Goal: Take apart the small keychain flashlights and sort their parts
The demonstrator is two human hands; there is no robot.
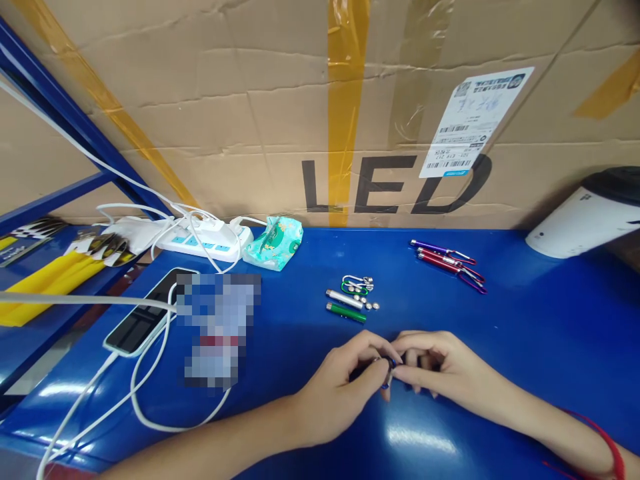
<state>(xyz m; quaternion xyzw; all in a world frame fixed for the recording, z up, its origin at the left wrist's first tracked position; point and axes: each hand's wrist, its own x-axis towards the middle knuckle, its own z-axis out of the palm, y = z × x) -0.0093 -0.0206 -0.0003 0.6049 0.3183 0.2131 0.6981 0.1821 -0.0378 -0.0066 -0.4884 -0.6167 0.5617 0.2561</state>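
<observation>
My left hand and my right hand meet above the blue table, both closed with fingertips pinched together. Between them is a small blue-and-silver metal piece, mostly covered by the fingers, so its exact kind is hidden. Just beyond the hands lie a silver tube and a green tube, like small pen-light bodies. Beside these are carabiner clips in silver and green, and several small round silver button cells. Farther right, purple and red pen lights with carabiners rest in a group.
A large cardboard box stands along the back edge. On the left are a phone, white cables, a power strip, a green tissue pack and a blurred-out item. A lidded paper cup leans at the right.
</observation>
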